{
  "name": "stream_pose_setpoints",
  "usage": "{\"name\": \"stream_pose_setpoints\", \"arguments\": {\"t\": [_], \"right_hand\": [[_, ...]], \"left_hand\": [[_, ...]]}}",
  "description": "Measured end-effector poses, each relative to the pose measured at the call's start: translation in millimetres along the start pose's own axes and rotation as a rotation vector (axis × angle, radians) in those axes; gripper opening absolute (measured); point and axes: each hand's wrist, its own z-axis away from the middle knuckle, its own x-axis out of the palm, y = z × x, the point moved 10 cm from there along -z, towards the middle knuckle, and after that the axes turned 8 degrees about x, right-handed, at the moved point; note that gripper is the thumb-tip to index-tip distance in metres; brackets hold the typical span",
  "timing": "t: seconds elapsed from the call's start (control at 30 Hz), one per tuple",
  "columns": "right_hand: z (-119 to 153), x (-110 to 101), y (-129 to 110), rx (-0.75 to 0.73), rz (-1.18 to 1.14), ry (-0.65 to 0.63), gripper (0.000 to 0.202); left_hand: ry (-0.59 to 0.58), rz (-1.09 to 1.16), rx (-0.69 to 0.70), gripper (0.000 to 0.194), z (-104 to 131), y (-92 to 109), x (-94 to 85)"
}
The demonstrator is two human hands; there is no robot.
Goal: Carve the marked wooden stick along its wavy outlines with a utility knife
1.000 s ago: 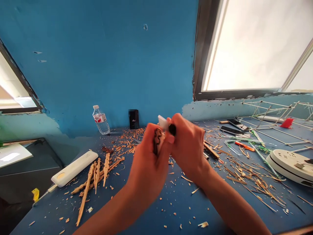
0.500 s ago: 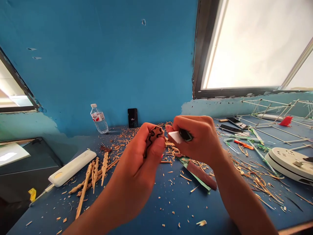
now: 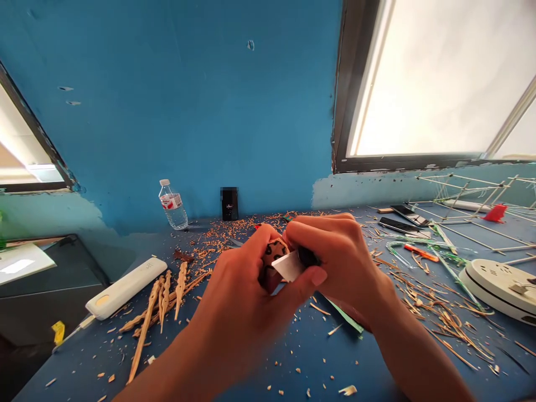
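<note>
My left hand [image 3: 238, 290] is closed round a small brown wooden piece [image 3: 276, 250] with black lines drawn on it; most of it is hidden in my fingers. In my right hand [image 3: 343, 248] is a knife [image 3: 288, 268] with a short, broad, pale blade and a dark handle. Its blade lies against or just in front of the wooden piece; I cannot tell whether the edge cuts in. My left thumb reaches across below the blade to the right hand. Under my right wrist, a green strip [image 3: 345, 319] lies on the blue table, mostly covered.
Carved wooden sticks [image 3: 165, 293] lie beside a white power bank [image 3: 125, 287] on the left. A water bottle [image 3: 173, 206] and a propped phone [image 3: 229, 205] stand by the wall. Shavings [image 3: 448, 318], an orange cutter [image 3: 421, 252], a round power strip [image 3: 498, 290] and a stick frame [image 3: 477, 229] are right.
My right hand has moved left and the knife has come to the wooden piece. My left hand has lowered slightly, its thumb now stretched toward the right hand. The view has shifted a little.
</note>
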Motion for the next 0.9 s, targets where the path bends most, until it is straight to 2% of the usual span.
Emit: {"name": "stream_pose_setpoints", "arguments": {"t": [0.23, 0.47, 0.6, 0.7, 0.83, 0.9], "right_hand": [[-1, -1, -2, -0.029, -0.024, 0.02, 0.03], [-1, 3, -1, 0.022, -0.02, 0.012, 0.024], [0, -3, 1, 0.084, 0.067, 0.131, 0.02], [0, -5, 8, 0.145, 0.086, 0.189, 0.023], [0, -19, 18, 0.141, -0.058, 0.355, 0.03], [0, -23, 22, 0.121, -0.13, 0.378, 0.032]], "left_hand": [[-0.021, -0.029, 0.01, 0.041, -2, -1, -0.7], [0.016, -0.05, 0.081, 0.039, -3, 0, -3.8], [-0.03, -0.019, 0.088, 0.033, -3, -1, 5.3], [-0.088, 0.064, 0.098, 0.037, 1, 3, 17.7], [-0.109, 0.295, -0.055, 0.044, 4, -9, 25.9], [-0.101, 0.379, -0.124, 0.045, 2, -15, 26.5]]}}
